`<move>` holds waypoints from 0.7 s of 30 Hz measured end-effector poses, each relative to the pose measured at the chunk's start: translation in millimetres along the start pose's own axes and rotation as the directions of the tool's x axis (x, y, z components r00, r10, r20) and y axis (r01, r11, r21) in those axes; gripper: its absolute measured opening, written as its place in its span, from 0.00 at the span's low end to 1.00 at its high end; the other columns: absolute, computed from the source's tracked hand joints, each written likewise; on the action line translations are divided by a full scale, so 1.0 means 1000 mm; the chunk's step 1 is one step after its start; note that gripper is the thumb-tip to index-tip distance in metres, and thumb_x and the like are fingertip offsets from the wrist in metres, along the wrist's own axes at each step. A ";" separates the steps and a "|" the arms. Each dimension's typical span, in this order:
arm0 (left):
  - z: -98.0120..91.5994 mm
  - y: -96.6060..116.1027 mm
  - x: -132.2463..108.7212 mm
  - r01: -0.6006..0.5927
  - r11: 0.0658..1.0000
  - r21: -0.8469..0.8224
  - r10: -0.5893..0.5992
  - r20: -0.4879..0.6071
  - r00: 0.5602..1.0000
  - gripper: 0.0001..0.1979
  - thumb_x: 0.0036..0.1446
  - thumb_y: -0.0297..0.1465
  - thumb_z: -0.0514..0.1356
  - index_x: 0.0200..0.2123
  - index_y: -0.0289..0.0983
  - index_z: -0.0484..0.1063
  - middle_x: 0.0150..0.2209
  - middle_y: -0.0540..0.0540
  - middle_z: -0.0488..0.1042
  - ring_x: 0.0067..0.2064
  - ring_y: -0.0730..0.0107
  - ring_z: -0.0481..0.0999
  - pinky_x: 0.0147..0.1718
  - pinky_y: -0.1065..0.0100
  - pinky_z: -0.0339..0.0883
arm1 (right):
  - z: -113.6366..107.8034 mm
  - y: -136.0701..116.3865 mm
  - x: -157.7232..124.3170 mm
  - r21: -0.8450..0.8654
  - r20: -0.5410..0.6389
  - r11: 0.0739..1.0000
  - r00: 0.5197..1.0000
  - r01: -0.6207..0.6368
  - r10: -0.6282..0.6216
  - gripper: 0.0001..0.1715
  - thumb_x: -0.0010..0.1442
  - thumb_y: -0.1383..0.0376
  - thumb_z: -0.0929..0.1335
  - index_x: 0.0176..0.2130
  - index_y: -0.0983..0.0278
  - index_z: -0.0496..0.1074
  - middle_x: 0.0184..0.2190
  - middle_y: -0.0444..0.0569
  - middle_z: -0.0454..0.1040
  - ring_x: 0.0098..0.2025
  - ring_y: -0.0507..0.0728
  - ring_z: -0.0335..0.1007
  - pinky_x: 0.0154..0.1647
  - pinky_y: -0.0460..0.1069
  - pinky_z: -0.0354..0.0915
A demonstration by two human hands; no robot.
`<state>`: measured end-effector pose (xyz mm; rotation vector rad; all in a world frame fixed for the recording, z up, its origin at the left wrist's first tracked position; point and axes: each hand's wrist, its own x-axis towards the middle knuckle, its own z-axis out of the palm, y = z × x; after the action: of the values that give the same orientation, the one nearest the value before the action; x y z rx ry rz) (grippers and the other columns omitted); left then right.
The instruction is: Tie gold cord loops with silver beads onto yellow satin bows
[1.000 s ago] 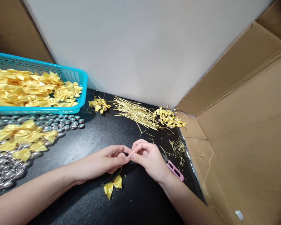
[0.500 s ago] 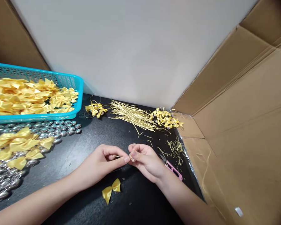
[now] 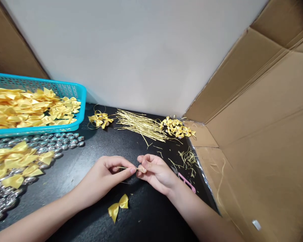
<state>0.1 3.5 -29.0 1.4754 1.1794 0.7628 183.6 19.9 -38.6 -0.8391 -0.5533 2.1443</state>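
Above the middle of the black table, my left hand (image 3: 109, 178) pinches a thin gold cord (image 3: 123, 167) between thumb and forefinger. The cord stretches across a short gap to the fingertips of my right hand (image 3: 158, 173), which are closed on its end. Something small and shiny shows at those fingertips, too small to make out. Below my hands lies a single yellow ribbon bow (image 3: 118, 207). Pink-handled thread snips (image 3: 187, 182) rest just right of my right hand, partly hidden by it.
A turquoise basket (image 3: 81, 107) of yellow bows stands at left. Silver beads (image 3: 73, 141) spread before it, with several bows (image 3: 17, 161) on top. At the back lie cut gold cords (image 3: 141, 125) between two groups of finished bows (image 3: 178, 127). Cord scraps (image 3: 189, 158) lie near the cardboard wall (image 3: 262, 134).
My left fingertips have drawn slightly left, away from the right ones, so a short stretch of cord now shows between them. The whole view has shifted a little.
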 end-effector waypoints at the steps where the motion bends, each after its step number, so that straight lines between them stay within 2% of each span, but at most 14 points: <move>1: 0.000 0.001 0.000 0.011 1.000 0.004 -0.011 -0.001 1.000 0.14 0.53 0.41 0.64 0.27 0.37 0.81 0.22 0.48 0.76 0.25 0.69 0.68 0.24 0.72 0.61 | 0.000 0.000 0.000 -0.010 0.001 1.000 1.000 0.008 -0.008 0.21 0.38 0.63 0.83 0.24 0.67 0.71 0.20 0.38 0.69 0.23 0.45 0.63 0.33 0.45 0.65; 4: 0.002 0.003 -0.001 0.057 0.998 -0.004 -0.057 0.016 0.998 0.15 0.52 0.43 0.64 0.26 0.36 0.80 0.19 0.50 0.71 0.22 0.72 0.63 0.21 0.72 0.54 | 0.001 0.000 0.000 -0.052 0.005 0.998 1.000 0.029 -0.029 0.21 0.38 0.62 0.83 0.25 0.66 0.72 0.19 0.37 0.67 0.22 0.46 0.63 0.33 0.45 0.64; 7: 0.003 0.003 -0.001 0.101 0.995 -0.015 -0.101 0.054 0.993 0.17 0.51 0.45 0.64 0.29 0.36 0.80 0.17 0.52 0.67 0.20 0.75 0.58 0.20 0.73 0.48 | 0.004 0.000 -0.001 -0.088 -0.012 0.994 0.998 0.063 -0.065 0.23 0.35 0.62 0.83 0.24 0.66 0.71 0.23 0.38 0.69 0.23 0.45 0.64 0.32 0.44 0.64; 10: 0.004 0.002 -0.001 0.129 0.992 -0.001 -0.129 0.047 0.991 0.18 0.50 0.46 0.65 0.30 0.36 0.81 0.16 0.53 0.65 0.20 0.75 0.57 0.20 0.73 0.45 | 0.008 0.001 -0.002 -0.139 -0.022 0.981 0.990 0.133 -0.137 0.22 0.34 0.64 0.83 0.23 0.66 0.72 0.26 0.39 0.68 0.24 0.45 0.63 0.29 0.43 0.63; 15: 0.007 0.004 -0.003 0.105 0.992 0.064 -0.105 -0.004 0.994 0.16 0.50 0.44 0.65 0.28 0.36 0.81 0.18 0.50 0.71 0.21 0.72 0.62 0.21 0.71 0.51 | 0.010 0.004 -0.002 -0.237 -0.003 0.933 0.961 0.269 -0.278 0.18 0.33 0.66 0.82 0.21 0.65 0.73 0.27 0.39 0.66 0.28 0.47 0.62 0.29 0.44 0.62; 21: 0.012 0.003 -0.005 0.004 0.988 0.152 0.003 -0.050 0.999 0.15 0.53 0.43 0.63 0.26 0.38 0.81 0.24 0.47 0.78 0.26 0.67 0.69 0.26 0.69 0.60 | 0.009 0.008 -0.002 -0.327 0.000 0.886 0.937 0.330 -0.349 0.15 0.37 0.65 0.81 0.22 0.63 0.74 0.28 0.41 0.66 0.32 0.50 0.64 0.36 0.47 0.64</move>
<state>9.9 -5.1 -28.4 1.5886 1.2996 0.7262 174.5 12.4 -36.6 -0.9004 -0.9657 1.7267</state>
